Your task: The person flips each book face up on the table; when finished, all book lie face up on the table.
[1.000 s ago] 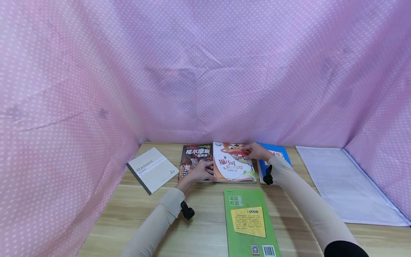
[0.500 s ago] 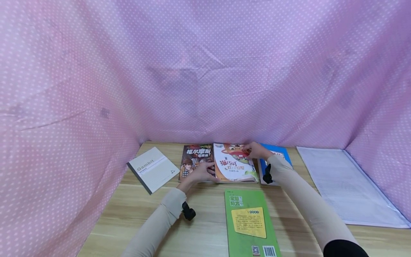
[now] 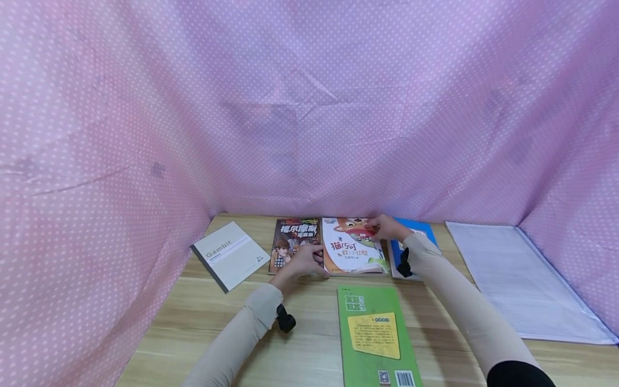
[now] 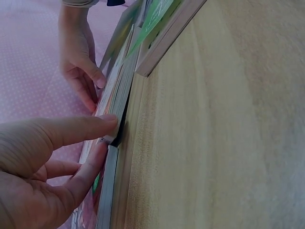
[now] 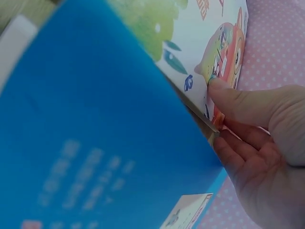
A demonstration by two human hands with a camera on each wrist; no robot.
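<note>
A white children's book with an orange cat cover [image 3: 348, 258] lies at the back middle, between a dark comic-style book [image 3: 285, 242] and a blue book [image 3: 411, 223]. My left hand [image 3: 306, 260] pinches its near-left corner; in the left wrist view the thumb presses the page edge [image 4: 125, 88] and a finger lies just beside it. With the right hand [image 3: 388, 228] I grip the same book's far right side, thumb on the cover and fingers under its edge, as the right wrist view shows. The blue book [image 5: 100, 105] fills much of that view, right beside the white one.
A green book [image 3: 374, 336] lies face down at the near side. To the left is a slanted pale notebook [image 3: 231, 257] marked Gambit. A white mesh sheet [image 3: 517, 279] covers the right of the wooden table [image 3: 184, 333]. Pink dotted cloth [image 3: 309, 134] hangs behind.
The white book has shifted slightly right and toward me, its far edge lower. My left hand has moved a little right with its corner; the right hand is almost still.
</note>
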